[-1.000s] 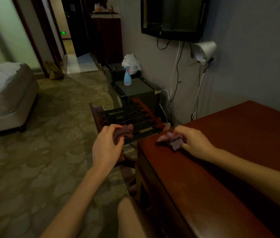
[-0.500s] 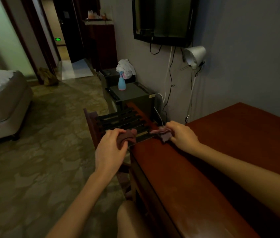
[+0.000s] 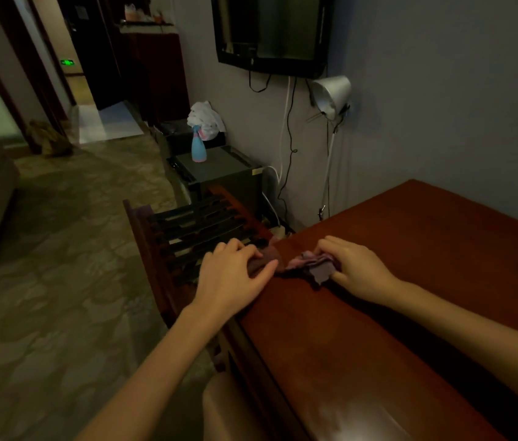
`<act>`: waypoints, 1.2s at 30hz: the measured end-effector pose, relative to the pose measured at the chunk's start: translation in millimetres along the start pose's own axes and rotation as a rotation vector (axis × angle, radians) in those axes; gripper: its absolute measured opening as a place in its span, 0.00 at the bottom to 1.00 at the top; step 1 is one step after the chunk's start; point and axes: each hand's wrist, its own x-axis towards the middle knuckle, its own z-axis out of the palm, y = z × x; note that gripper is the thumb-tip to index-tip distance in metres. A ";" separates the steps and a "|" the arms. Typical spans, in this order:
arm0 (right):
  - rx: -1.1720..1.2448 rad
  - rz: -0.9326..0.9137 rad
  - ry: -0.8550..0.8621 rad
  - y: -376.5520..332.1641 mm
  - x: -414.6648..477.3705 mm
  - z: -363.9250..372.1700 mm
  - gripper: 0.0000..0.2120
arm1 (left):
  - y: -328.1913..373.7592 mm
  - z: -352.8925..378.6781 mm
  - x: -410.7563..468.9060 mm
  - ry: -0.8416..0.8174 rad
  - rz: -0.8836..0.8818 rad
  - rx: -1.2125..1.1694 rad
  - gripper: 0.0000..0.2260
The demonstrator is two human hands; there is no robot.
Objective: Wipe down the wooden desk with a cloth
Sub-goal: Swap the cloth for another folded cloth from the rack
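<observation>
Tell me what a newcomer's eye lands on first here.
Both hands meet at a corner of the reddish wooden desk. The left hand grips the brownish end of a bunched cloth and the right hand grips the pinkish end; I cannot tell whether it is one cloth or two. Beyond them, a blue spray bottle stands on a dark box by the wall, and a white lamp sits just under the wall TV.

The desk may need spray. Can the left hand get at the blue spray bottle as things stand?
Probably not. The left hand grips a brown cloth at the desk corner, while the blue spray bottle stands on a dark cabinet beyond the slatted rack, likely past arm's reach.
</observation>
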 end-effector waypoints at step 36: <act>-0.087 0.236 0.141 5.7 91.6 17.7 0.05 | 29.2 43.3 56.9 0.170 -0.212 0.061 0.11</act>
